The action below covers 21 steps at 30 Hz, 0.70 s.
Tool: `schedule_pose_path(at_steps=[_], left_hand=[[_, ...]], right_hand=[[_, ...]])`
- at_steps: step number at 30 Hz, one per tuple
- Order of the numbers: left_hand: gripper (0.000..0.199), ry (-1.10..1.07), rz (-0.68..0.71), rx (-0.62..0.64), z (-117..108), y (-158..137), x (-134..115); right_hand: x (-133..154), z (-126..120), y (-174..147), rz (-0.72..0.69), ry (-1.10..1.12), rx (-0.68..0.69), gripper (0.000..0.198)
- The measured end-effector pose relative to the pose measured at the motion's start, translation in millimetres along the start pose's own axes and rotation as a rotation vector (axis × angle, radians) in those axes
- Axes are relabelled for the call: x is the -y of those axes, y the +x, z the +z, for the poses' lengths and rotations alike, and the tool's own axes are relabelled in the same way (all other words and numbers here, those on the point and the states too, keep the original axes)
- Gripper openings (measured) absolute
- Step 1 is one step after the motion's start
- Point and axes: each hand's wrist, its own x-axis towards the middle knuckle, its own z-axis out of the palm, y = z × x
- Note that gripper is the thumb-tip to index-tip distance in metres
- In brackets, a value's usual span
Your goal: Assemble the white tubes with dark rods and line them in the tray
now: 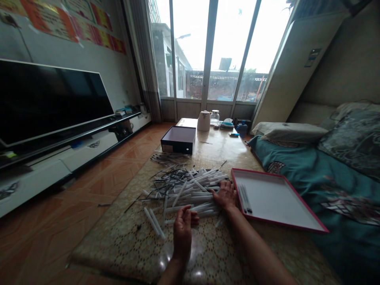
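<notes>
A heap of white translucent pen barrels (204, 194) lies on the patterned tabletop, mixed with thin black sticks (166, 178) that look like pen refills. My right hand (226, 194) rests palm down on the right end of the heap, fingers spread, beside the red-edged box lid. At the near edge of the barrels is my left hand (182, 226), turned on its side with fingers loosely bent and apart; I see nothing in it. Several dark-tipped pens (245, 200) lie side by side within the shallow lid (276, 194). Two loose barrels (154, 223) are left of my left hand.
Beyond the heap stands a dark open box (178, 148). Farther back on the table (219, 152) are a kettle (204, 121), a glass jar (215, 117) and a tissue pack (227, 123). A bed or sofa with a teal cover (285, 158) borders the right side.
</notes>
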Motion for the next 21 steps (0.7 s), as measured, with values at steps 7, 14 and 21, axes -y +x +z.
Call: schedule_pose_path(at_steps=[7,14,21], left_hand=[[0.036,0.041,-0.001,0.013,3.7,-2.6,-1.6],[0.03,0.349,0.164,0.169,-2.6,6.2,-34.1],[0.043,1.251,0.635,-0.043,-59.4,84.2,-60.7]], right_hand=[[-6.3,-3.8,-2.6,-0.114,-0.003,0.031,0.046],[-12.3,0.1,3.7,-0.228,0.079,0.049,0.021],[-18.4,-3.4,8.5,-0.128,0.178,-0.018,0.023]])
